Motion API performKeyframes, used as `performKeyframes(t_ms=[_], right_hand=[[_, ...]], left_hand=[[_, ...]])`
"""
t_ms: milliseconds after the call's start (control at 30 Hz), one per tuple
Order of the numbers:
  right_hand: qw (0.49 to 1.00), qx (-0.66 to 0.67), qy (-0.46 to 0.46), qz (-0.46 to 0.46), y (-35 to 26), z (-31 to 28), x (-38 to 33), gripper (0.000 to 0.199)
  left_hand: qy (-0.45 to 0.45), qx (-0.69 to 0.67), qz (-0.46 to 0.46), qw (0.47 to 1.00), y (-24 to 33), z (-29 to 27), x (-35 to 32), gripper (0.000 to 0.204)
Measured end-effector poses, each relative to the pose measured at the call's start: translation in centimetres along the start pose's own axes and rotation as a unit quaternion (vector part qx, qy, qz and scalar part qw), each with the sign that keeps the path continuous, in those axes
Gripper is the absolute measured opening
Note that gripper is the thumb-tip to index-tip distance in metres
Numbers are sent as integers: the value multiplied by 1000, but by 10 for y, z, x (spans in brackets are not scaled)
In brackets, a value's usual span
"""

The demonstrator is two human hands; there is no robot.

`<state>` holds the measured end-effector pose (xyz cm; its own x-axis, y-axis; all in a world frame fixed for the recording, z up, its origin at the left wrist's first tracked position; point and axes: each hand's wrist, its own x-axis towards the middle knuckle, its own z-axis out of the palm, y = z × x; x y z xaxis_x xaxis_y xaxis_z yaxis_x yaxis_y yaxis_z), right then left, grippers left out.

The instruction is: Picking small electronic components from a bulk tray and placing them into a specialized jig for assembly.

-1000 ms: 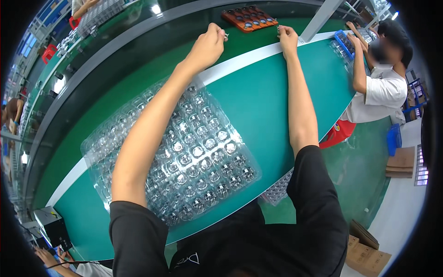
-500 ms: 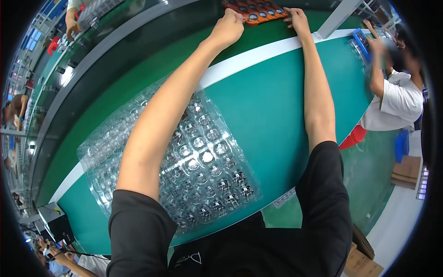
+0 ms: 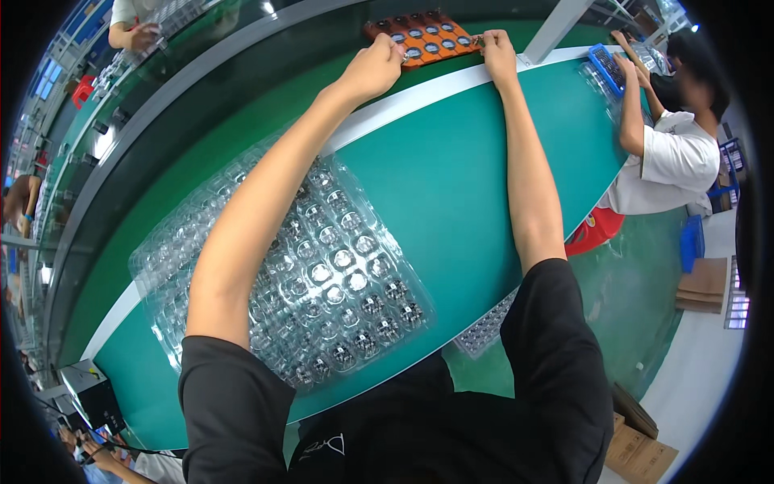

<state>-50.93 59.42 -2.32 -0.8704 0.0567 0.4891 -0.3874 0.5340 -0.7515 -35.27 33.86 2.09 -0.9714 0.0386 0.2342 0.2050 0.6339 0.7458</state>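
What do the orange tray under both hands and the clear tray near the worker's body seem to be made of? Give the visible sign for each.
Orange tray: probably moulded plastic, matt; even opaque colour, with dark round parts sitting in a grid of pockets. Left hand and right hand grip its near edge.
Clear tray: likely thin formed plastic, glossy; see-through, with glints on its rows of pockets.

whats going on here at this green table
A person in a black shirt reaches both arms across a green table. The left hand and right hand each grip a near edge of an orange tray of small round parts at the far side, by the conveyor belt. A clear plastic blister tray with many small pockets, some holding parts, lies on the table under the left arm. Further along on the right, a co-worker in a white shirt handles a blue tray.
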Motion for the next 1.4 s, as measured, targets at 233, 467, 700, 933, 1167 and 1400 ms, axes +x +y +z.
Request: performKeyframes(t_ms=[233, 467, 700, 933, 1167, 1400], right_hand=[[1000, 22, -17, -6, -23, -16, -23, 31], [1000, 5, -15, -8, -19, -21, -30, 28], [993, -3, 48, -111, -19, -19, -30, 26], [989, 87, 2, -120, -46, -4, -29, 25], [972, 97, -170, -132, -94, 13, -49, 26], [965, 9, -206, -162, -124, 22, -66, 18]], left_hand=[[15, -18, 38, 999, -1, -3, -19, 37], [17, 53, 113, 992, 8, -20, -17, 28], [51, 93, 115, 988, -14, -14, 10, 24], [93, 144, 137, 976, -19, -16, 14, 18], [84, 206, 136, 965, -19, -23, 14, 17], [87, 280, 166, 942, -24, -22, 6, 12]])
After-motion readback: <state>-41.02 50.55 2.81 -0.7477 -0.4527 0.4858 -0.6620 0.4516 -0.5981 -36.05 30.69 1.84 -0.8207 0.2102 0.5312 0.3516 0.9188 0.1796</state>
